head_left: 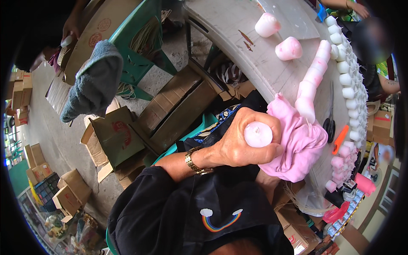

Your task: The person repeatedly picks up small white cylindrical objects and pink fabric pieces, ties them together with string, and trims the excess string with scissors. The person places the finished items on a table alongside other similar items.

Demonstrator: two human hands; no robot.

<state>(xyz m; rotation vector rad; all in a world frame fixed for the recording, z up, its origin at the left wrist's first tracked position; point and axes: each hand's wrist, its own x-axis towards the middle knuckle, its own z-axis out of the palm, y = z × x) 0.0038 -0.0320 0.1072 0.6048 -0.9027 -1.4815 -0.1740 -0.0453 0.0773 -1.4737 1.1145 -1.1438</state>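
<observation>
My left hand [238, 142], with a gold watch on its wrist, is closed around a pale pink candle [258, 135]; the candle's round top and wick face up. Right beside it is a bunched pink cloth [299, 146]. My right wrist [268, 182] shows below the cloth, which hides the fingers, so their grip cannot be made out. Just beyond the cloth, several pink-and-white candles [313, 77] lie end to end in a line on the grey table [238, 29]. Two more mottled candles, one [267, 24] farther off and one [289, 48] nearer, sit apart.
Black-handled scissors [330, 123] and an orange-handled tool [341, 139] lie to the right. Rows of white candles [352, 93] and a pink cluster [342, 163] line that edge. Cardboard boxes [170, 102] and a green chair [138, 46] with a grey towel [95, 76] stand left.
</observation>
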